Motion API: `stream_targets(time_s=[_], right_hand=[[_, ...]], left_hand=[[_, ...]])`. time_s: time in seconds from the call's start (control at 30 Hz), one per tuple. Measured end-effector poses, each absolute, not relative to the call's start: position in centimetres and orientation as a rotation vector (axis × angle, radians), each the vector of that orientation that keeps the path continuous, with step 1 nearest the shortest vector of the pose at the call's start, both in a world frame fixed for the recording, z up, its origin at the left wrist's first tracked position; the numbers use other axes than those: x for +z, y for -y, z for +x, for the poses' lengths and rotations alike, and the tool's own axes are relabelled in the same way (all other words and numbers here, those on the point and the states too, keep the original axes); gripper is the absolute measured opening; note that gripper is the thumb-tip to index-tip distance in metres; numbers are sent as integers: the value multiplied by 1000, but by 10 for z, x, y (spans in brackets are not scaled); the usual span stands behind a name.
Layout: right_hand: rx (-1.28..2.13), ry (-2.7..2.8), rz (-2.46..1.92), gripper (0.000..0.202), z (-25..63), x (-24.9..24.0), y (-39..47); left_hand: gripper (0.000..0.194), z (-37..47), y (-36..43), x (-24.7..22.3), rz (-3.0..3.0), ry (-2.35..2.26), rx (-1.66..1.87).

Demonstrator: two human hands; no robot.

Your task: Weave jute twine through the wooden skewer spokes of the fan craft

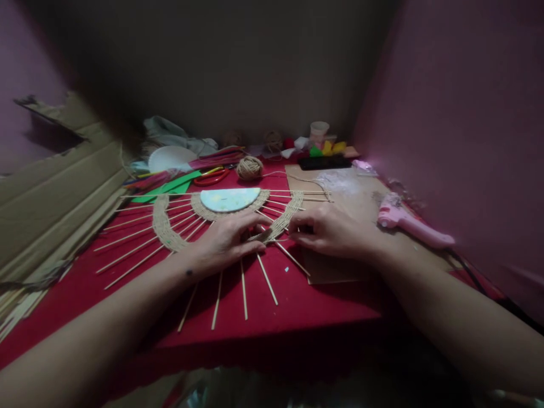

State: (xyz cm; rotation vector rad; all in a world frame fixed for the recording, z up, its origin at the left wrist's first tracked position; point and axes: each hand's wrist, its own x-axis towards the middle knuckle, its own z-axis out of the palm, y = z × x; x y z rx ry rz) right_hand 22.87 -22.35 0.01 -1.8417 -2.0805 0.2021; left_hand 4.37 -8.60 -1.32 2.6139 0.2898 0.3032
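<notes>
A half-circle of thin wooden sticks [244,289] fans out toward me, with a pale blue patterned half-disc [230,199] at its centre. Twine is woven around the disc's edge, and a separate outer woven twine band [160,218] crosses the sticks. My left hand [229,238] lies over the front of the fan, thumb and fingers closed on the outer band. To its right, my right hand [327,229] is closed in a pinch by the band's right part, on what looks like a thin strand of twine. Its fingertips are partly hidden.
A twine ball [249,168] sits behind the fan, near orange-handled scissors [211,176] and green sheets [170,187]. A pink glue gun [414,224] and a dark phone [325,163] lie on brown board [340,271] at right. Cardboard [63,187] stands at left.
</notes>
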Motion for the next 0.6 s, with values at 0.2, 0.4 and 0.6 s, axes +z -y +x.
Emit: stream_targets(time_s=[0.2, 0.4, 0.6], right_hand=[[854, 2041, -1595, 11, 234, 12, 229], [1231, 2153, -1417, 12, 231, 16, 237], [1194, 2330, -1579, 16, 230, 16, 240]], left_hand=[[21, 42, 86, -12, 2712, -300, 248], [25, 41, 80, -15, 2759, -203, 279], [32, 41, 79, -22, 2897, -17, 367]])
